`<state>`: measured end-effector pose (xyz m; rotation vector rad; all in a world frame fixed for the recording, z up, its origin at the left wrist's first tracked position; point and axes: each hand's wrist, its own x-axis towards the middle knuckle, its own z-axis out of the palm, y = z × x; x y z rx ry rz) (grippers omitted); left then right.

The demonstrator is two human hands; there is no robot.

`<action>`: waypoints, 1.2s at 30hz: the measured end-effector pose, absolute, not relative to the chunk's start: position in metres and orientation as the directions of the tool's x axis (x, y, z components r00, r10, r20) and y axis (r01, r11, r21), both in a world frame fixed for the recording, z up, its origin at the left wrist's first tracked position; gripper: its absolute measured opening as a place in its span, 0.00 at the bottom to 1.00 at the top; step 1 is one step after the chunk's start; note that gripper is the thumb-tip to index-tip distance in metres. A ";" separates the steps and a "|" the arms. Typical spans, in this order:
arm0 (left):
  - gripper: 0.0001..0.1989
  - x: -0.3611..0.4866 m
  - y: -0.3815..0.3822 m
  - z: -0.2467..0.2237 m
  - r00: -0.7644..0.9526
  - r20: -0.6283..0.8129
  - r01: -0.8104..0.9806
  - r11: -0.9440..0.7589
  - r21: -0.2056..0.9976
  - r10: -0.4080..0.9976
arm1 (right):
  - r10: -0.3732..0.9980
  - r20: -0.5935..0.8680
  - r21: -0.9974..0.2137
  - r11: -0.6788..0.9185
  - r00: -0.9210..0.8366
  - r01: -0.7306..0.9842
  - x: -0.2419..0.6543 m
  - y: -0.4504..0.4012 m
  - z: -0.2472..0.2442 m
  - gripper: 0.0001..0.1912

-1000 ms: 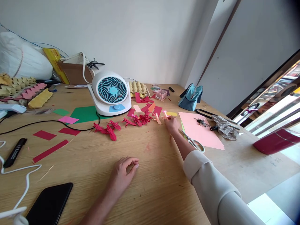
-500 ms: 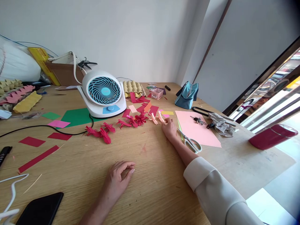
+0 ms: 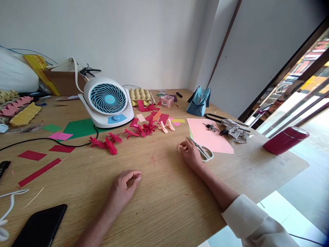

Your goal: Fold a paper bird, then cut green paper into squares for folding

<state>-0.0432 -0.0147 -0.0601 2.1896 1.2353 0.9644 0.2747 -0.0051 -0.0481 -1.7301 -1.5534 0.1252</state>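
Note:
My left hand rests on the wooden table, its fingers loosely curved and the thumb apart, holding nothing. To the right, my right hand lies low over the table beside the scissors, fingers loosely bent; nothing can be made out in its grasp. The scissors have pale handles and lie partly behind this hand. Beyond it stand two peach paper flowers, side by side at the end of a row of crumpled red paper flowers. More red paper flowers lie further left.
A white fan stands at the back with its black cord running left. Pink paper sheets hold keys. A red bottle lies near the right edge, a phone at front left. Red strips are scattered left.
My right hand has drawn back from the peach paper flowers toward me and now lies by the scissors. My left hand keeps its pose. The whole view has shifted slightly.

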 end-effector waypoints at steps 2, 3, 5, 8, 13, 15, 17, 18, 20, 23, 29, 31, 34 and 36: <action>0.10 -0.042 -0.015 -0.059 0.351 0.362 0.554 -0.503 0.663 0.863 | 0.874 0.412 -0.617 0.060 0.257 0.785 0.277 -0.003 -0.049 0.06; 0.10 -0.042 -0.015 -0.059 0.349 0.362 0.556 -0.502 0.662 0.864 | 0.878 0.410 -0.617 0.066 0.248 0.784 0.276 -0.002 -0.049 0.06; 0.10 -0.042 -0.015 -0.058 0.347 0.359 0.564 -0.499 0.658 0.866 | 0.890 0.406 -0.600 0.086 0.210 0.796 0.273 0.001 -0.050 0.06; 0.10 -0.043 -0.015 -0.059 0.352 0.352 0.577 -0.498 0.648 0.867 | 0.915 0.376 -0.566 0.102 0.146 0.818 0.267 0.002 -0.053 0.06; 0.09 -0.045 -0.014 -0.062 0.375 0.351 0.585 -0.513 0.629 0.858 | 0.927 0.361 -0.561 0.131 0.099 0.817 0.264 -0.001 -0.058 0.06; 0.09 -0.046 -0.014 -0.063 0.377 0.355 0.584 -0.517 0.626 0.855 | 0.924 0.370 -0.566 0.139 0.100 0.813 0.263 -0.003 -0.059 0.05; 0.09 -0.046 -0.015 -0.063 0.377 0.354 0.587 -0.517 0.624 0.856 | 0.925 0.365 -0.571 0.131 0.107 0.811 0.262 -0.003 -0.059 0.05; 0.09 -0.046 -0.015 -0.063 0.378 0.351 0.589 -0.515 0.623 0.857 | 0.927 0.359 -0.572 0.124 0.111 0.811 0.262 -0.002 -0.059 0.05; 0.09 -0.046 -0.016 -0.063 0.379 0.346 0.593 -0.512 0.621 0.858 | 0.931 0.344 -0.574 0.105 0.123 0.812 0.262 0.004 -0.057 0.06; 0.09 -0.045 -0.017 -0.063 0.375 0.350 0.594 -0.512 0.621 0.859 | 0.931 0.307 -0.576 0.018 0.196 0.817 0.266 0.028 -0.051 0.05; 0.09 -0.045 -0.016 -0.063 0.374 0.361 0.587 -0.520 0.620 0.854 | 0.880 0.287 -0.572 -0.161 0.380 0.804 0.283 0.105 -0.046 0.12; 0.09 -0.046 -0.017 -0.064 0.379 0.359 0.586 -0.522 0.620 0.853 | 0.864 0.281 -0.564 -0.202 0.417 0.801 0.287 0.126 -0.047 0.16; 0.09 -0.047 -0.018 -0.064 0.373 0.355 0.581 -0.514 0.631 0.857 | 0.861 0.266 -0.545 -0.237 0.434 0.804 0.290 0.147 -0.052 0.20; 0.09 -0.046 -0.015 -0.063 0.371 0.356 0.569 -0.513 0.643 0.858 | 0.868 0.252 -0.528 -0.248 0.429 0.812 0.292 0.155 -0.055 0.21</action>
